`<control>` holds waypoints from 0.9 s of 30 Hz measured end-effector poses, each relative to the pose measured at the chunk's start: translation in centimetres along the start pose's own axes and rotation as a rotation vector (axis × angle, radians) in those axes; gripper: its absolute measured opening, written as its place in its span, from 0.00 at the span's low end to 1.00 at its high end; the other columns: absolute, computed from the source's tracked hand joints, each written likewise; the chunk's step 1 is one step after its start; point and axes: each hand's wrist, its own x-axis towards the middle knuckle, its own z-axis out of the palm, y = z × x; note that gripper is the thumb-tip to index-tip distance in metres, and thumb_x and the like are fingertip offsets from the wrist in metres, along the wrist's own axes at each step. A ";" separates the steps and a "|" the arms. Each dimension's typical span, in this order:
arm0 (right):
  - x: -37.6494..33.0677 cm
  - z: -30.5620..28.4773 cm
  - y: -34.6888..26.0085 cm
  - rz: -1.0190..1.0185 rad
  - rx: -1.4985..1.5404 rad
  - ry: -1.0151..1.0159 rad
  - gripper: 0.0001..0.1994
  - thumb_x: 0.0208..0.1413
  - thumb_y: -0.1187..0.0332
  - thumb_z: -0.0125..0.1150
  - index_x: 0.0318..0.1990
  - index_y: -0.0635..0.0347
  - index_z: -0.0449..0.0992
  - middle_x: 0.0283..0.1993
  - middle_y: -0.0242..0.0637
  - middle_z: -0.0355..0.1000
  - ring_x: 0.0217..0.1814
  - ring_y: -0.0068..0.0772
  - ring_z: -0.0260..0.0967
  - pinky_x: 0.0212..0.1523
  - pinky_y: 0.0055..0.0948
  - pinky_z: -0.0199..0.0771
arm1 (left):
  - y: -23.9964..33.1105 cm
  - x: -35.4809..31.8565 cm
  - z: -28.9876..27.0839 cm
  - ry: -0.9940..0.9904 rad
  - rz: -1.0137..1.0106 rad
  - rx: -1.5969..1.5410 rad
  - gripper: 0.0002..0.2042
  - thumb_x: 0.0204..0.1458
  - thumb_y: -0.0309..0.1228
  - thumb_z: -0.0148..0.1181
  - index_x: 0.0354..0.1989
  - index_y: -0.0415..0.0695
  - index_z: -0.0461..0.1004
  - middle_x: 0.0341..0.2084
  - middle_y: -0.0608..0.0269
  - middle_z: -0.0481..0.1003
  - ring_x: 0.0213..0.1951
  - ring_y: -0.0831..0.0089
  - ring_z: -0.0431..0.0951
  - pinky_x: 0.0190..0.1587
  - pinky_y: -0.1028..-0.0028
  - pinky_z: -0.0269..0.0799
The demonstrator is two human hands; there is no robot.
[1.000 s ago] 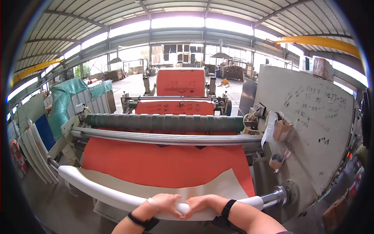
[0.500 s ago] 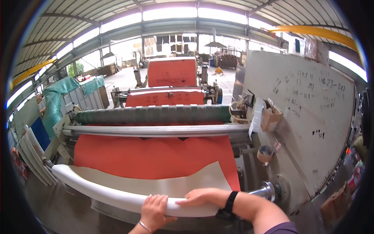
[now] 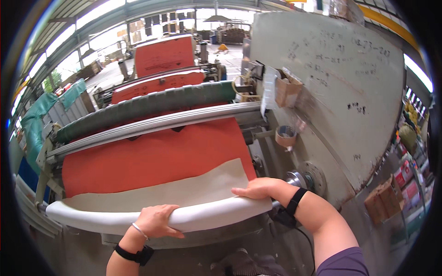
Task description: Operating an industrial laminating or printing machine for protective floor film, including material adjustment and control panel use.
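A thick white roll (image 3: 103,221) runs across in front of me on a shaft. Behind it, a wide red sheet (image 3: 184,146) comes down from the machine, with a pale beige flap (image 3: 198,185) lying over its lower part along the roll. My left hand (image 3: 158,220) grips the roll near its middle, fingers over the top and thumb at the front. Farther right, my right hand (image 3: 254,187) lies over the roll's right part, its fingers stretched out to the left onto the flap; its far fingers are partly hidden.
Above the red sheet are a metal bar (image 3: 161,126) and a green roller (image 3: 147,108). A metal chuck (image 3: 301,179) holds the shaft's right end beside a large grey panel (image 3: 331,92). A tape roll (image 3: 286,135) and a cardboard box (image 3: 288,88) hang there. Another box (image 3: 384,200) stands lower right.
My hands have moved apart along the roll, the left one leftward and the right one near the roll's right end. My view has turned right and tilted down.
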 end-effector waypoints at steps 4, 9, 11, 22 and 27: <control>-4.1 3.9 1.8 -0.448 -0.113 0.893 0.27 0.62 0.44 0.48 0.46 0.64 0.76 0.44 0.50 0.74 0.50 0.50 0.71 0.51 0.44 0.69 | -0.3 -0.7 1.3 0.149 -0.008 0.016 0.43 0.34 0.62 0.69 0.56 0.44 0.71 0.50 0.55 0.76 0.54 0.58 0.74 0.57 0.61 0.67; -14.1 12.2 7.7 -0.772 0.084 1.029 0.22 0.57 0.56 0.61 0.53 0.63 0.71 0.50 0.47 0.71 0.52 0.50 0.70 0.52 0.41 0.71 | 3.5 -2.8 4.8 0.649 0.150 0.407 0.43 0.44 0.65 0.59 0.57 0.36 0.67 0.54 0.45 0.70 0.58 0.48 0.67 0.61 0.51 0.59; -17.6 17.0 12.9 -0.676 0.162 0.982 0.22 0.57 0.56 0.61 0.53 0.60 0.71 0.50 0.46 0.71 0.50 0.48 0.71 0.50 0.39 0.72 | 8.4 -4.2 7.9 0.850 0.133 0.326 0.39 0.51 0.59 0.56 0.59 0.34 0.63 0.57 0.39 0.65 0.59 0.44 0.64 0.63 0.49 0.56; -37.2 42.3 43.5 0.172 0.838 0.777 0.11 0.60 0.62 0.57 0.42 0.57 0.79 0.35 0.41 0.77 0.36 0.37 0.77 0.39 0.32 0.76 | 47.4 5.9 34.7 -0.238 0.149 -0.440 0.25 0.55 0.41 0.58 0.59 0.42 0.69 0.58 0.50 0.68 0.60 0.52 0.68 0.61 0.60 0.64; -40.3 43.8 56.9 0.265 1.059 0.932 0.11 0.60 0.63 0.56 0.34 0.61 0.78 0.28 0.40 0.76 0.30 0.29 0.75 0.34 0.28 0.74 | 55.8 12.9 38.8 -0.566 0.175 -0.247 0.26 0.56 0.44 0.56 0.60 0.42 0.67 0.60 0.48 0.67 0.61 0.51 0.66 0.63 0.60 0.62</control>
